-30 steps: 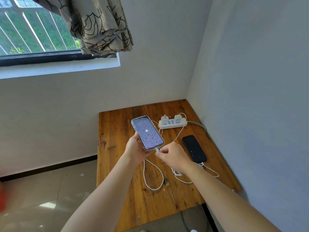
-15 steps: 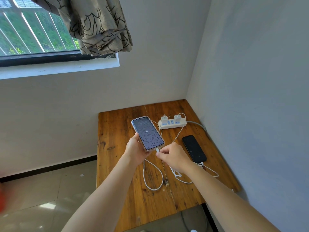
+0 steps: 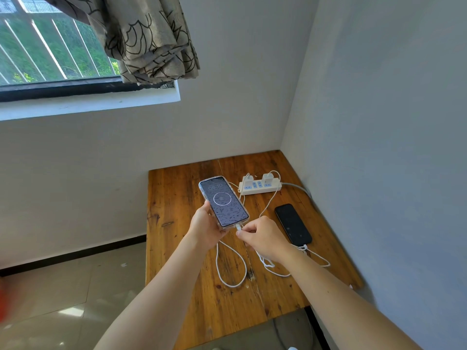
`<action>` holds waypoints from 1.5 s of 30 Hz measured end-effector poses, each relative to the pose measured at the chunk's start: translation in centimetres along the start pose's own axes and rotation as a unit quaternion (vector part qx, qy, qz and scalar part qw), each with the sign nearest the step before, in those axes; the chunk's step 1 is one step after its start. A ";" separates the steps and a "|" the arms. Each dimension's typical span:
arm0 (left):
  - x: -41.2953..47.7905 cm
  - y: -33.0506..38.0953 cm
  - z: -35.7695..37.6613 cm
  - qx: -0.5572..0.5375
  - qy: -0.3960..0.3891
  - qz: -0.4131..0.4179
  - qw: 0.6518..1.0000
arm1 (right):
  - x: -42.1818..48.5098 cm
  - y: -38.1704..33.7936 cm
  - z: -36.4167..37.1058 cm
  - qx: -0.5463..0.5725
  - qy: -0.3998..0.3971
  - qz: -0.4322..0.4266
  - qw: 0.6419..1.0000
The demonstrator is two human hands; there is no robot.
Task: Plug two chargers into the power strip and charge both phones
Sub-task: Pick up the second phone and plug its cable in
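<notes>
We see bright daylight from the window [image 3: 50, 46] at upper left | soft shadows, walls evenly lit | mild glare on the floor tiles [image 3: 70, 311] | wide-angle bending of the wall lines at the edges | a red blur at the left edge, perhaps something close to the lens.

We see a wooden counter [image 3: 177, 248] in the corner, bearing a power strip [image 3: 260, 187], a black phone [image 3: 293, 224] and looping white cables [image 3: 231, 271].
</notes>
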State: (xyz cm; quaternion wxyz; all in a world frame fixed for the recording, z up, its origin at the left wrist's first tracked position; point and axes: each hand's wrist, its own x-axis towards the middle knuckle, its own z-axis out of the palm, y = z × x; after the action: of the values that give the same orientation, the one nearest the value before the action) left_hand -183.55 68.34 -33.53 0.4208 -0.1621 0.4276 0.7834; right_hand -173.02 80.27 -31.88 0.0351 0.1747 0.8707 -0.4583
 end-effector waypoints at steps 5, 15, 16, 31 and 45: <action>0.0 -0.1 -0.1 0.003 -0.002 0.002 1.000 | 0.0 0.2 0.1 0.003 -0.003 0.004 1.000; -0.1 -0.2 -0.1 0.007 -0.005 -0.003 1.000 | -0.2 0.3 0.2 0.012 -0.006 0.014 1.000; -0.1 -0.2 -0.2 0.007 -0.005 -0.006 1.000 | -0.2 0.3 0.2 0.013 -0.007 0.016 1.000; 2.7 -2.6 -2.9 0.051 0.066 -0.044 0.996 | 0.1 4.1 2.6 0.045 -0.041 0.126 0.990; 10.4 -6.7 -9.4 0.162 0.124 -0.141 0.969 | 3.8 12.2 8.8 0.045 -0.081 0.292 0.952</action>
State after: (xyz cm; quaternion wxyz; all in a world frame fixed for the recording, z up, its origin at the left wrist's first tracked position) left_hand -185.31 68.05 -48.94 0.4915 -0.2469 0.5706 0.6099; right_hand -173.38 80.54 -47.34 0.2297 0.3849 0.7545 -0.4794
